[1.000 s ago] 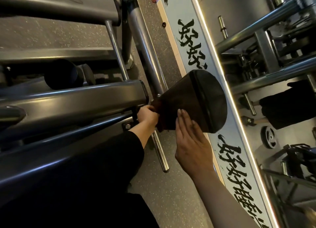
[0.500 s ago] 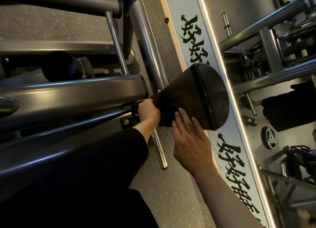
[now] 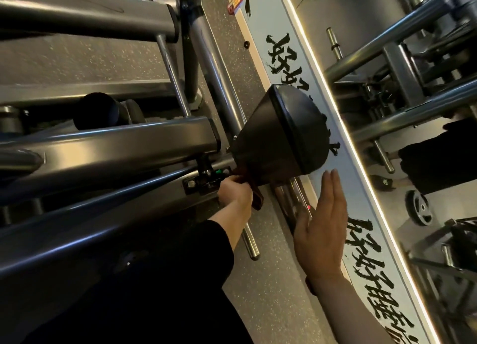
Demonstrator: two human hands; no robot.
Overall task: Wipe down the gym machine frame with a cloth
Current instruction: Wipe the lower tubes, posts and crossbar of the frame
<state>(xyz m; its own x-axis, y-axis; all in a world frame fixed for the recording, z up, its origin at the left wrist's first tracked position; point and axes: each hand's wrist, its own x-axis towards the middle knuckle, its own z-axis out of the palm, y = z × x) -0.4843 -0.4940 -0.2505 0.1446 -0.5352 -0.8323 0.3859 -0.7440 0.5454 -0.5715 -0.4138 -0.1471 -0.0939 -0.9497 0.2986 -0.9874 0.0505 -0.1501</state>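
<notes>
The grey metal machine frame [image 3: 108,150] runs across the left of the view, with a black padded seat [image 3: 284,134] at its end. My left hand [image 3: 236,192] grips a dark brown cloth [image 3: 255,197] and presses it against the bracket [image 3: 204,182] just under the seat's narrow end. My right hand [image 3: 321,230] is flat with straight fingers, lifted clear of the seat and holding nothing, its fingertips just below the seat's rim.
A chrome bar [image 3: 251,243] sticks out below the bracket. A wall strip with black brush lettering [image 3: 286,59] borders a mirror [image 3: 413,111] on the right. Speckled grey floor [image 3: 271,292] lies between. My dark sleeve [image 3: 154,279] fills the lower left.
My right hand has come off the underside of the seat and moved down and to the right. My left hand has stayed at the bracket with the cloth.
</notes>
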